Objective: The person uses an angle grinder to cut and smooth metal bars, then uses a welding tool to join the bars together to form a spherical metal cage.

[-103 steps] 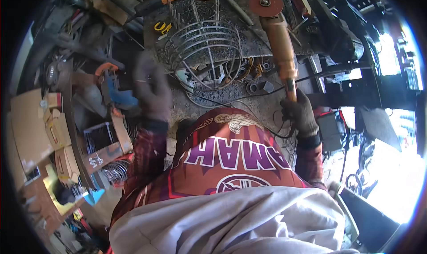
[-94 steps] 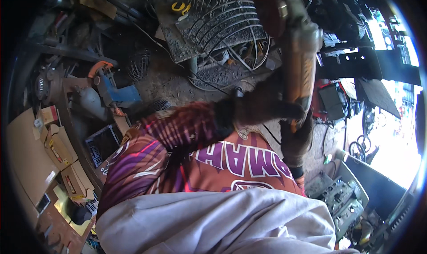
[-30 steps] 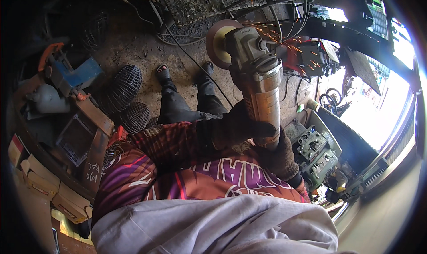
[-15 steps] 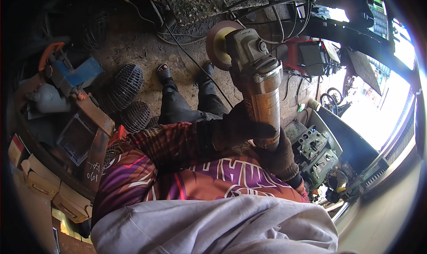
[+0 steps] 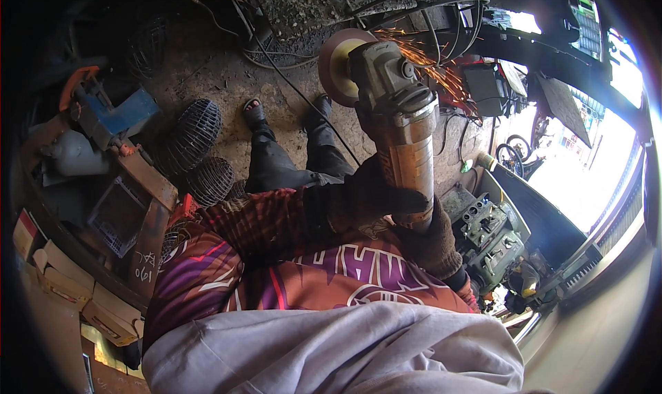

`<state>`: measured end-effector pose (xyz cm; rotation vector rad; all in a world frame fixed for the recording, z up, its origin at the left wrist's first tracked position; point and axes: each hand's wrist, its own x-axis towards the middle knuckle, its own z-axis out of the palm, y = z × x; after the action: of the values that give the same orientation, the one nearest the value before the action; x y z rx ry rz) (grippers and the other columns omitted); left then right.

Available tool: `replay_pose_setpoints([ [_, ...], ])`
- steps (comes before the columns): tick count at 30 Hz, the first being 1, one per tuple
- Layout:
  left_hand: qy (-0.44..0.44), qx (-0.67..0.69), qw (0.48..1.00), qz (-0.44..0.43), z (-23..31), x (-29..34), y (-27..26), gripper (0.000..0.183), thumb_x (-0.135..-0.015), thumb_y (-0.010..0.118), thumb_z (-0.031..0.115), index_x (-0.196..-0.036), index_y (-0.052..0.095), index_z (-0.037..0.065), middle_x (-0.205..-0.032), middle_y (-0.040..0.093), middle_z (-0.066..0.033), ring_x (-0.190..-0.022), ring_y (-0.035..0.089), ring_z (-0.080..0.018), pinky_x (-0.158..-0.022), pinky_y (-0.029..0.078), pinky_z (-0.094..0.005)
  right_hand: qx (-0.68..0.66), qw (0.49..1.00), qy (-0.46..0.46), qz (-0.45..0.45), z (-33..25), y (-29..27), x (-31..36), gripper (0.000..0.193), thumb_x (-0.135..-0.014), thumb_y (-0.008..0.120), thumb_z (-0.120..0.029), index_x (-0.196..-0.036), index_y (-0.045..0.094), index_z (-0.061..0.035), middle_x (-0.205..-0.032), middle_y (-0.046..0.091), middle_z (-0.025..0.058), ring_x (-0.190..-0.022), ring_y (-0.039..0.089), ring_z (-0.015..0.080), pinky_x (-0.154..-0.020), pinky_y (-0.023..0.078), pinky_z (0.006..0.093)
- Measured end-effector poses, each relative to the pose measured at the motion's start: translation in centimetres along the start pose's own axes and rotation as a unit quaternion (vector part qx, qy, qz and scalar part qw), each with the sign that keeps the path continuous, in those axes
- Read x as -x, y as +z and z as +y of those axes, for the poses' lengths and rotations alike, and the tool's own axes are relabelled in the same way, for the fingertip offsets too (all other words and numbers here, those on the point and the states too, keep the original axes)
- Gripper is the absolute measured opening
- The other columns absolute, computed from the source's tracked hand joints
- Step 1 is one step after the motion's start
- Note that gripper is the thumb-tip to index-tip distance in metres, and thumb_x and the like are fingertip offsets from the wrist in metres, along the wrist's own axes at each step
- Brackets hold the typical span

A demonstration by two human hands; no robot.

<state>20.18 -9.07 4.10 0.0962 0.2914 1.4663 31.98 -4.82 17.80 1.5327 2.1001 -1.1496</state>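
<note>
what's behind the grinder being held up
Around the grinder, stained floor and orange sparks show; whatever lies directly behind it and its disc is covered.

Your shirt [image 5: 314, 273]: big purple letters, white edges, partly hidden; round emblem [image 5: 386, 297] beside them. Your grinder [image 5: 411, 163]: dark lettering along body, partly covered. Brown panel [image 5: 146, 256], your left: white handwritten letters, numbers. Cardboard box [image 5: 109, 318]: print too small.

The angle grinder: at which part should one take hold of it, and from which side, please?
The grinder is probably best gripped by its long, rounded orange body, from the wearer's side. That part extends toward the wearer, away from the disc and the sparks flying beside the grey head. The left hand and right hand hold it there.
</note>
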Motion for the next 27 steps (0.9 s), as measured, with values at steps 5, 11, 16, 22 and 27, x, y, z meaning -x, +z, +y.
replay_pose_setpoints([
  [5, -0.017, 0.042, 0.999, -0.010, 0.7, 0.0, 0.4, 0.062, -0.071, 0.084, 0.011, -0.124, 0.052, 0.004, -0.110, 0.063, -0.0083, -0.103, 0.062, -0.0194, -0.090, 0.052, -0.0354, 0.037, 0.999, -0.025, 0.008, -0.8, -0.1, -0.2, 0.071, -0.071, 0.086, -0.024, -0.127, 0.048, -0.0028, -0.113, 0.065, 0.0184, -0.105, 0.066, 0.0280, -0.087, 0.052, 0.0392],
  [11, -0.025, 0.063, 0.997, -0.025, 0.7, -0.1, 0.3, 0.060, -0.072, 0.083, 0.009, -0.123, 0.053, 0.004, -0.108, 0.063, -0.0079, -0.101, 0.063, -0.0192, -0.088, 0.053, -0.0351, 0.031, 0.999, -0.009, 0.003, -1.1, -0.2, -0.2, 0.070, -0.071, 0.086, -0.023, -0.127, 0.049, -0.0026, -0.114, 0.065, 0.0179, -0.105, 0.066, 0.0270, -0.088, 0.053, 0.0383],
  [16, -0.009, 0.082, 0.996, -0.031, 0.6, -0.1, 0.4, 0.058, -0.073, 0.082, 0.008, -0.123, 0.053, 0.005, -0.109, 0.063, -0.0076, -0.102, 0.062, -0.0190, -0.088, 0.053, -0.0354, 0.010, 1.000, -0.009, 0.002, -1.5, -0.2, -0.3, 0.067, -0.072, 0.086, -0.021, -0.126, 0.050, -0.0024, -0.113, 0.066, 0.0167, -0.104, 0.066, 0.0245, -0.087, 0.053, 0.0370],
  [22, -0.013, 0.094, 0.995, -0.030, 0.7, 0.0, 0.5, 0.060, -0.073, 0.083, 0.009, -0.124, 0.052, 0.004, -0.111, 0.063, -0.0085, -0.104, 0.062, -0.0190, -0.090, 0.052, -0.0362, 0.010, 1.000, 0.021, -0.013, -1.5, -0.4, -0.2, 0.066, -0.072, 0.086, -0.021, -0.124, 0.051, -0.0023, -0.113, 0.066, 0.0163, -0.103, 0.066, 0.0230, -0.087, 0.053, 0.0368],
  [27, -0.001, 0.038, 0.999, -0.017, 0.3, -0.1, -0.2, 0.063, -0.071, 0.084, 0.011, -0.124, 0.052, 0.003, -0.112, 0.063, -0.0096, -0.105, 0.062, -0.0193, -0.092, 0.051, -0.0368, -0.009, 1.000, 0.004, -0.014, -1.7, -0.3, -0.4, 0.066, -0.072, 0.086, -0.023, -0.124, 0.050, -0.0020, -0.112, 0.066, 0.0163, -0.104, 0.066, 0.0237, -0.088, 0.053, 0.0367],
])
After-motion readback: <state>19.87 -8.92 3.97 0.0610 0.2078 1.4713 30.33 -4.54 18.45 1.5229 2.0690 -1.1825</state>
